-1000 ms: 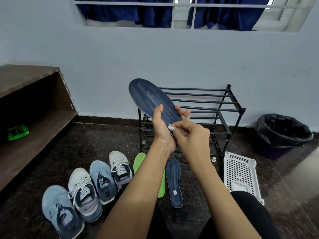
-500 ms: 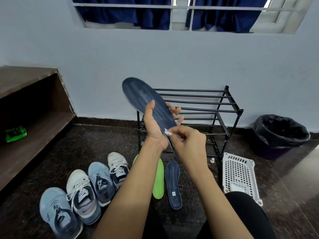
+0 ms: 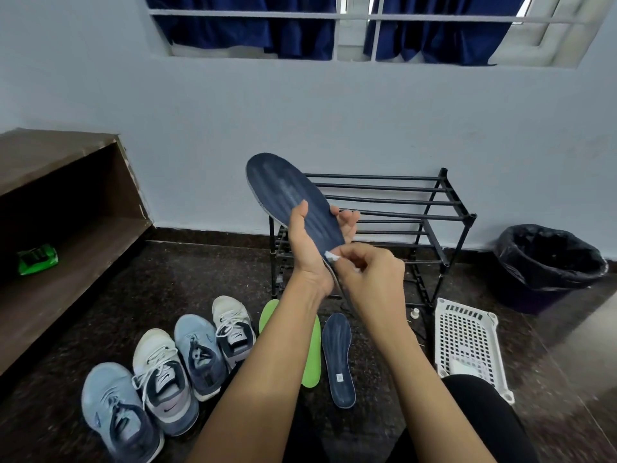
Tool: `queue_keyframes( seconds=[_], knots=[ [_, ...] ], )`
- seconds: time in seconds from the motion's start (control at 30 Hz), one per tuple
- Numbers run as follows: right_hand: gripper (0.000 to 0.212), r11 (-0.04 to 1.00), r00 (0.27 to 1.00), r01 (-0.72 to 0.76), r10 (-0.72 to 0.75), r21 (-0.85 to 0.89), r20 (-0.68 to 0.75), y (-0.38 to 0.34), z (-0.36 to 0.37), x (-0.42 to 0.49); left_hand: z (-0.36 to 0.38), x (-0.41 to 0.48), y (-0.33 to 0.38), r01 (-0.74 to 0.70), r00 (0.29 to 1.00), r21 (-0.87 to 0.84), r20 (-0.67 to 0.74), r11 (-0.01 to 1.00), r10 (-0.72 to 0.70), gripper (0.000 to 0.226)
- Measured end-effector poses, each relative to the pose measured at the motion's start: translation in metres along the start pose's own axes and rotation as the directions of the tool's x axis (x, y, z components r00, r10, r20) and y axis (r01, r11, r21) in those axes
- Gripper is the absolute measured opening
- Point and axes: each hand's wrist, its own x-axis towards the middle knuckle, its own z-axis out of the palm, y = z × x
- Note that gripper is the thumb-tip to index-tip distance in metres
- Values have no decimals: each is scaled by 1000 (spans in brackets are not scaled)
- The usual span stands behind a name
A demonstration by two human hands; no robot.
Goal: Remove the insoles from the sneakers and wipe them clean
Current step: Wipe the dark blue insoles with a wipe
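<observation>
The heel end of the held navy insole (image 3: 287, 188) is hidden between the 2 hands, so only its front half shows, raised in front of the black shoe rack (image 3: 434, 202) and overlapping the rack's left end. A small white scrap (image 3: 331, 256) sits at the insole's right edge; it is too small to tell what it is. The left forearm covers the middle of a green insole (image 3: 312, 359) on the floor in front of the rack.

The held insole's long axis runs on a diagonal, toe up and to the left, heel down toward the person, with its streaked upper face toward the camera. The left hand (image 3: 305, 248) grips it at mid-length, thumb across the face and fingers curled behind. The right hand (image 3: 370, 272) pinches the white scrap between thumb and fingertips against the insole.

A second navy insole (image 3: 339, 359) lies flat in front of the rack, just right of the green one, toe toward the rack. 4 sneakers (image 3: 163, 379) stand in a row left of the rack. A white basket (image 3: 467, 335) lies right of the rack.
</observation>
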Motion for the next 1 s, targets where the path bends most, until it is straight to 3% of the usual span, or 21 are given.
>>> queue_keyframes(
  seconds=[0.07, 0.43, 0.67, 1.0],
  knots=[
    [9, 1000, 1000, -13, 13, 0, 18, -1, -4, -4, 1, 0, -1, 0, 1000, 5, 10, 1000, 0, 43],
    [11, 992, 970, 8, -38, -125, -238, 7, 6, 13, 4, -8, -15, 52, 993, 79, 97, 996, -60, 42],
    [5, 998, 999, 8, -5, -67, 45, 0, -9, 2, -1, 3, -7, 31, 999, -8, -10, 999, -31, 45],
    [11, 993, 972, 25, -51, -115, -228, 4, 5, 11, 4, -9, -19, 94, 995, 82, 19, 992, -96, 43]
  ],
)
